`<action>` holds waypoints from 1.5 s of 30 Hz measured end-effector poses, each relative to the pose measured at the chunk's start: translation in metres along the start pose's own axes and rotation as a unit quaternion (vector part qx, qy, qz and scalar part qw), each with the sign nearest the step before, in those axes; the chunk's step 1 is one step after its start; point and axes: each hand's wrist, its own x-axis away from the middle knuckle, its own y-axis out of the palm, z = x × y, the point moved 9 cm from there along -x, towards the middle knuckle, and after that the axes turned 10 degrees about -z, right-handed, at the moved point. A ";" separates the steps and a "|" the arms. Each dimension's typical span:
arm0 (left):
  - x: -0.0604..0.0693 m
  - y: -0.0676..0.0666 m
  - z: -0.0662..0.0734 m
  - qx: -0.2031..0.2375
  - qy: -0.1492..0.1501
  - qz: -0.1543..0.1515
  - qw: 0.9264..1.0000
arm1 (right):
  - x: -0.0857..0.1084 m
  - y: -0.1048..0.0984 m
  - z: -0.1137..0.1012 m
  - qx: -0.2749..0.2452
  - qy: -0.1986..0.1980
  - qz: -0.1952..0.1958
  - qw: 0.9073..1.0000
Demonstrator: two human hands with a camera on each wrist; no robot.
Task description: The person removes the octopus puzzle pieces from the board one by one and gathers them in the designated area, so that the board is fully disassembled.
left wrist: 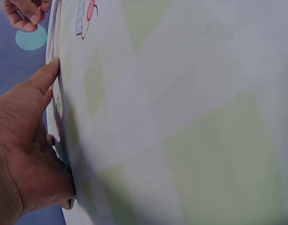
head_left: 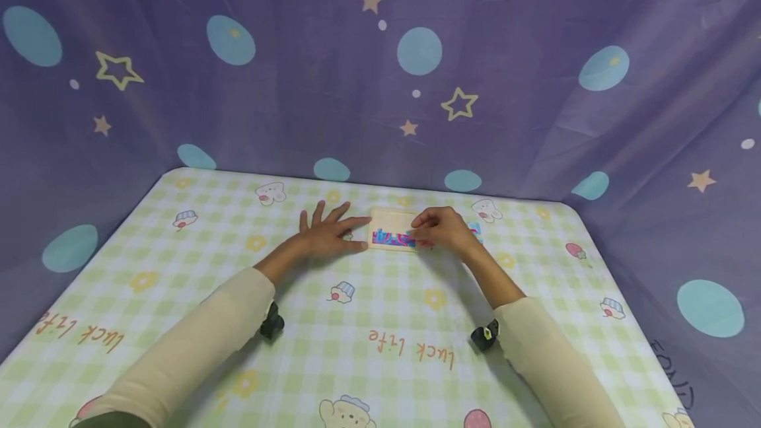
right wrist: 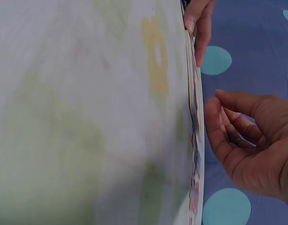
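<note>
A flat wooden puzzle board (head_left: 389, 218) lies toward the far side of the table. Its upper part is bare pale wood; blue and pink puzzle pieces (head_left: 389, 238) fill a strip along the near edge. My left hand (head_left: 326, 233) is spread, its thumb and forefinger touching the board's left edge. Over the board's right side hovers my right hand (head_left: 442, 230), fingers loosely bent and thumb close to the forefinger. In the right wrist view nothing shows between the right hand's fingertips (right wrist: 217, 96). The right hand hides part of the board.
More blue and pink pieces (head_left: 475, 228) lie just right of the board, partly behind the right hand. A green-and-white checked cloth (head_left: 380, 316) covers the table. Purple curtains (head_left: 333, 84) hang behind and beside it.
</note>
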 end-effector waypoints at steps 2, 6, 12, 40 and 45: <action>-0.003 0.001 -0.004 -0.002 -0.001 -0.001 1.000 | -0.004 0.005 -0.002 -0.003 -0.004 -0.007 1.000; -0.009 0.002 -0.011 -0.005 -0.009 -0.001 1.000 | -0.010 0.015 -0.006 -0.009 -0.009 -0.014 1.000; -0.003 0.001 -0.005 0.002 -0.013 -0.006 1.000 | -0.018 0.026 -0.008 -0.024 -0.008 -0.028 0.999; -0.010 0.004 -0.010 0.003 -0.016 -0.006 1.000 | -0.030 0.043 -0.012 0.093 0.004 -0.071 0.993; -0.010 0.003 -0.009 0.005 -0.014 -0.005 1.000 | -0.028 0.044 -0.015 0.081 0.011 -0.075 0.994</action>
